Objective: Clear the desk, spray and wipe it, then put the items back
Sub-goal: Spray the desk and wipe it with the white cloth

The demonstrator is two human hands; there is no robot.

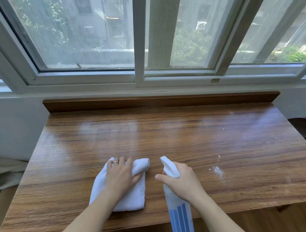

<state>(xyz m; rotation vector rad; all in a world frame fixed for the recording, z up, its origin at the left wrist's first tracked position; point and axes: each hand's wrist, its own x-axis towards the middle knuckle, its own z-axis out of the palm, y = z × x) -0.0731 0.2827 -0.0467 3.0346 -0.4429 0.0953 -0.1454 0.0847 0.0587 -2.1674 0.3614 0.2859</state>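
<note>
Brown wood-grain desk (169,133), white cloth (119,197) under the left hand's fingers (123,164), gold ring (115,162) on one finger, white spray bottle (179,213) with blue vertical stripes, white nozzle beyond the right hand's fingers (159,177), white window frame (137,42)

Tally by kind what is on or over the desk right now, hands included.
Hands: 2, left and right
Cloths: 1
Spray bottles: 1
Total: 4, over the desk
</note>
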